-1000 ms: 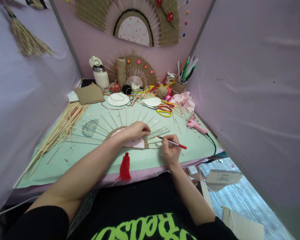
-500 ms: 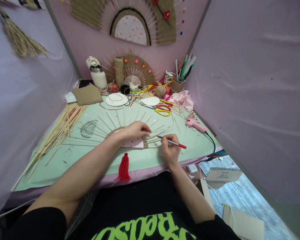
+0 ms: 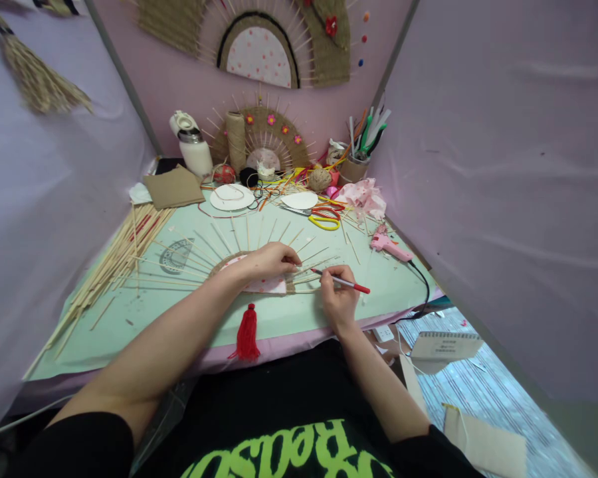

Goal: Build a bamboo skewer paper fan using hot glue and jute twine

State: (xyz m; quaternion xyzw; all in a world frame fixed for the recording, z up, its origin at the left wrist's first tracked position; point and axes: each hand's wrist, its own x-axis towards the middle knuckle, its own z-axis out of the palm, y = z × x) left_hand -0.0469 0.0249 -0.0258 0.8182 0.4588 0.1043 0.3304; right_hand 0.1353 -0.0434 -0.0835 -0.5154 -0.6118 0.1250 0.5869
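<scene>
A half-round fan frame (image 3: 266,285) lies on the pale green table, with thin sticks spreading from a brown and pink-dotted centre. My left hand (image 3: 275,257) rests over the fan's right side, its fingertips pinched near the sticks. What they grip is too small to make out. In my right hand (image 3: 341,302) is a red and white pen (image 3: 353,285), its tip pointing left at the sticks beside my left fingertips. A red tassel (image 3: 248,334) lies in front of the fan. At the fan's left, a clear protractor (image 3: 177,256) lies among the sticks.
Loose sticks (image 3: 114,259) are heaped at the left. Scissors (image 3: 325,218), white ovals (image 3: 232,197), yarn balls (image 3: 319,179) and a bottle (image 3: 195,153) stand or lie at the back. A pink glue gun (image 3: 389,246) with a black cord lies at the right edge.
The pen and my right hand have shifted very slightly left. My left hand keeps its place on the fan, and the view has tipped a little.
</scene>
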